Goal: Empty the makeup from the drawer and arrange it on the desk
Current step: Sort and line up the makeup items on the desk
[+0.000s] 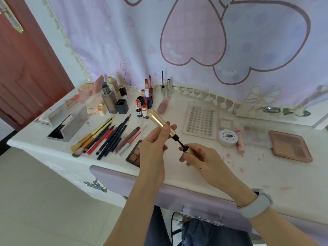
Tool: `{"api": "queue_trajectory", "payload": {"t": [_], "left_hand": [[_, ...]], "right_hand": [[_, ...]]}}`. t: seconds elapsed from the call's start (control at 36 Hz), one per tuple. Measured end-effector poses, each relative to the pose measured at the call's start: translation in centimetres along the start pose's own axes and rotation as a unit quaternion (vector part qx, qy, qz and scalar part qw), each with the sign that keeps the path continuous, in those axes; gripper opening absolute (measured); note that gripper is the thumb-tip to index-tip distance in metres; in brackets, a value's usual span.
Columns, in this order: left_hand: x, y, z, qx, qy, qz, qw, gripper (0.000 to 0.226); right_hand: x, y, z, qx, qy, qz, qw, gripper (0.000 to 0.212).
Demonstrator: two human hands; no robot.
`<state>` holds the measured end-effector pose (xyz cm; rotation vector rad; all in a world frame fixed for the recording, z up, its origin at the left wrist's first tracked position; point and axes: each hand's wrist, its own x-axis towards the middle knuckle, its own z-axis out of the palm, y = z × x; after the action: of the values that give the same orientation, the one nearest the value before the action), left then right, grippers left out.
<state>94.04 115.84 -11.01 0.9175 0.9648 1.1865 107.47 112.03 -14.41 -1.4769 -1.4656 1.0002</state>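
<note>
My left hand (155,148) grips a gold mascara tube (160,122) above the white desk (195,174), its rounded end pointing up and left. My right hand (198,157) pinches the gold cap (188,150) of the wand, whose dark brush (180,143) is partly out of the tube's black neck. Makeup lies spread on the desk: pencils and brushes (106,139) in a row, lipsticks (143,107) standing at the back, a lash tray (200,121), a white jar (228,137) and a pink palette (289,148).
An open silver mirror case (69,121), a grey bottle (109,98) and a peach compact (87,89) crowd the left back. A dark eyeshadow palette (134,154) sits beside my left wrist. A heart-print curtain (195,41) hangs behind. The lilac drawer front (115,176) runs below the desk edge.
</note>
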Motion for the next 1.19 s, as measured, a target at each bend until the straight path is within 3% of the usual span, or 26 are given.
{"api": "queue_trajectory", "payload": {"t": [0.33,0.42,0.53,0.67,0.78,0.92,1.03,1.19], "left_hand": [[0.3,0.0,-1.1,-0.115,0.061,0.093,0.987,0.021],[1.1,1.3,-3.3,-0.167,0.07,0.129,0.975,0.015],[1.1,1.7,-4.2,-0.043,0.052,0.152,0.986,0.028],[0.4,-0.3,-3.6,0.093,0.047,0.148,0.983,0.027],[-0.2,-2.3,-3.3,0.305,0.033,0.221,0.926,0.026],[-0.8,-4.4,-3.3,0.459,0.014,0.322,0.828,0.019],[-1.2,-5.9,-3.5,0.584,0.079,0.352,0.727,0.02],[-0.7,-6.5,-3.2,0.63,0.149,0.343,0.681,0.026]], "right_hand": [[1.2,-0.2,-2.7,-0.08,0.024,-0.05,0.995,0.024],[0.8,1.1,-4.2,-0.082,0.084,-0.015,0.993,0.022],[0.5,1.8,-4.0,-0.099,0.117,0.009,0.988,0.036],[0.8,1.8,-1.8,-0.084,0.158,-0.002,0.984,0.042],[-0.2,2.4,-0.3,-0.102,0.166,-0.05,0.98,0.028],[-1.1,2.7,0.7,-0.185,0.161,-0.07,0.967,0.025],[-1.3,2.6,1.2,-0.265,0.148,-0.076,0.95,0.018],[-1.8,2.2,1.9,-0.339,0.138,-0.104,0.925,0.023]]}}
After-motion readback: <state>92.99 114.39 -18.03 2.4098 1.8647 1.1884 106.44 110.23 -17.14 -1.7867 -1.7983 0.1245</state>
